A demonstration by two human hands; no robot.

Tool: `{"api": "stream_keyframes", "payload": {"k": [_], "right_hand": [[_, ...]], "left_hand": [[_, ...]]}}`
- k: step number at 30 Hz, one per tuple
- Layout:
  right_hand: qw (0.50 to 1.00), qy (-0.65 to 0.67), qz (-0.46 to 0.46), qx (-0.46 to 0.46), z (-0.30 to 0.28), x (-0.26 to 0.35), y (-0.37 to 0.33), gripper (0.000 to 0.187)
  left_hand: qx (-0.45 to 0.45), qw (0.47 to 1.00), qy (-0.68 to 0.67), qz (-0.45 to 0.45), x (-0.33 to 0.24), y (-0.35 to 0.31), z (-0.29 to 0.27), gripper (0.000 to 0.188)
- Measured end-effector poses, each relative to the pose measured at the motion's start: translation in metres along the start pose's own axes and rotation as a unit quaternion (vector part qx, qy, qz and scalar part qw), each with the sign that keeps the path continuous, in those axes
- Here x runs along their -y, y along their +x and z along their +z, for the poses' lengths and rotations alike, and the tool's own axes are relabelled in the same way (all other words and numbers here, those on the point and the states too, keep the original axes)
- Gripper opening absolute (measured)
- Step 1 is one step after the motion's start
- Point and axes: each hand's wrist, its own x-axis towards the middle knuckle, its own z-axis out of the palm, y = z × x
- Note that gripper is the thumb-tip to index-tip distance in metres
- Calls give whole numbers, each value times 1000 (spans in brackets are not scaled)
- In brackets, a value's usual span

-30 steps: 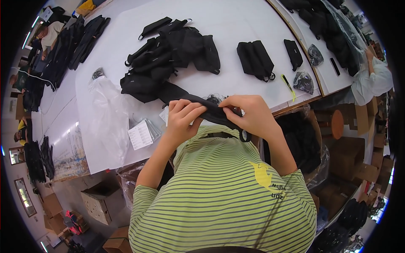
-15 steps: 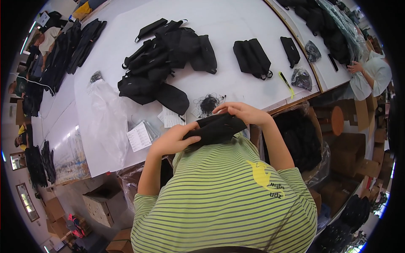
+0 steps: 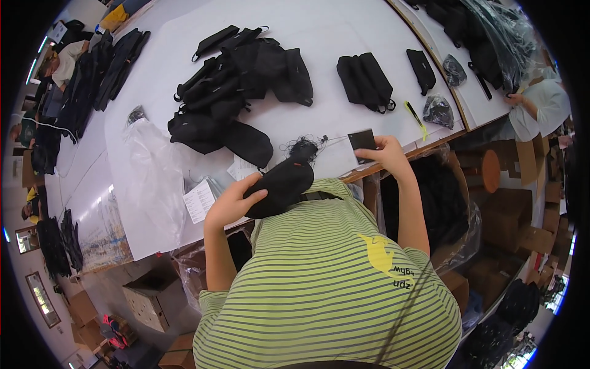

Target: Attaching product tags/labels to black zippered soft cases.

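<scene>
Black pouch in grip of left hand, dark tag in right hand, cord tangle between

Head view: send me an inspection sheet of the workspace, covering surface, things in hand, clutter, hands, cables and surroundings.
Surface: flat white-covered table.
Things in hand: soft black fabric pouch; small flat black rectangular tag.
Clutter: heaped black fabric pouches; tangled thin black strings; crumpled translucent plastic bag; white printed paper labels; slim yellow-and-black tool.
Hands: left hand grips the pouch; right hand pinches the tag, clear of the pouch.
Cables: thin white cord or cable at far left.
Surroundings: co-worker in a pale top at the right; round brown stool; brown cardboard box.
</scene>
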Motion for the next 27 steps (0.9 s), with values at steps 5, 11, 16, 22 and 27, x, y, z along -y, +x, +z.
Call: {"api": "stream_keyframes", "payload": {"k": [5, 11, 16, 22, 27], "right_hand": [[897, 422, -55, -121, -3, -15, 14, 17], [688, 716, 100, -56, 74, -9, 42, 32], [734, 667, 106, 72, 102, 7, 42, 41], [918, 278, -153, -239, 80, 17, 65, 39], [964, 37, -241, -110, 45, 52, 41, 33]], "left_hand": [[-39, 999, 27, -7, -3, -2, 6, 26], [-8, 996, 62, 58, -30, 9, 20, 26], [34, 995, 83, 50, -39, 6, 17, 24], [-43, 994, 58, 81, -31, 4, 21, 27], [-51, 980, 182, 59, -29, 33, 33, 25]]}}
